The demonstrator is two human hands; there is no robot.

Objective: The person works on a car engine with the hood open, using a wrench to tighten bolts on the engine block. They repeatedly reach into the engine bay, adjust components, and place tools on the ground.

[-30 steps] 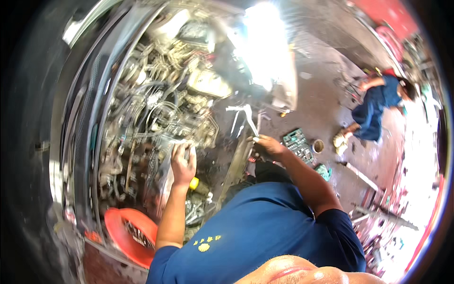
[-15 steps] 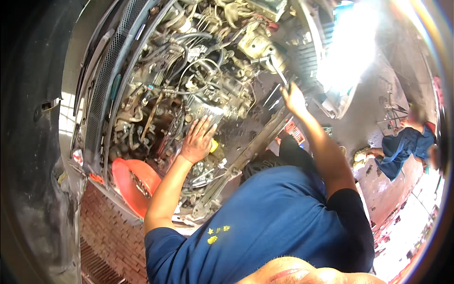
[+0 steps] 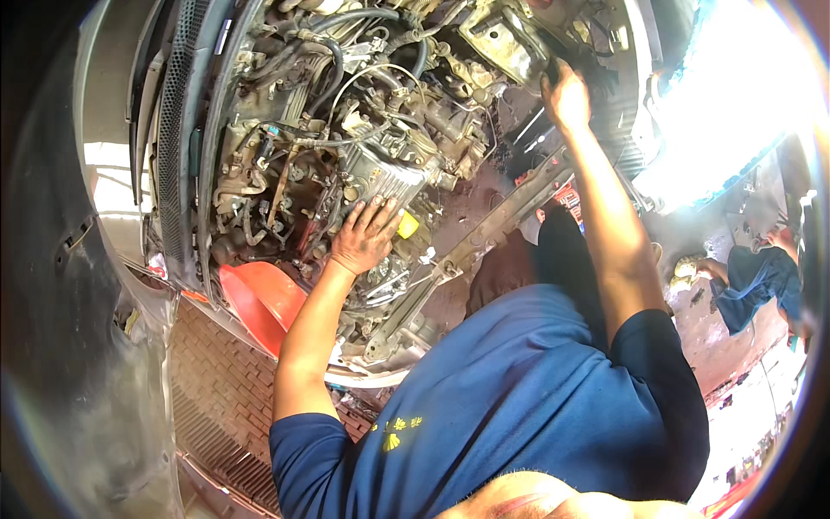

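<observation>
Engine (image 3: 367, 130) parts fill the upper middle of the head view, below and left of the light glare. The left hand (image 3: 363, 238) rests there palm down, fingers slightly spread and gripping nothing, fingertips at the ribbed metal cover (image 3: 391, 179), much as half a second ago; a second ago it was raised. A yellow cap (image 3: 407, 224) sits just beside its fingers. The right hand (image 3: 568, 102) has reached farther out, past the front crossbar (image 3: 488, 232), to just beside the tan metal shield (image 3: 500, 48). Its fingers are partly hidden; whether it grasps the silver wrench it held earlier, I cannot tell. The orange basin (image 3: 259, 303) remains near the left forearm. The co-worker (image 3: 750, 285) now appears closer to the right rim.
</observation>
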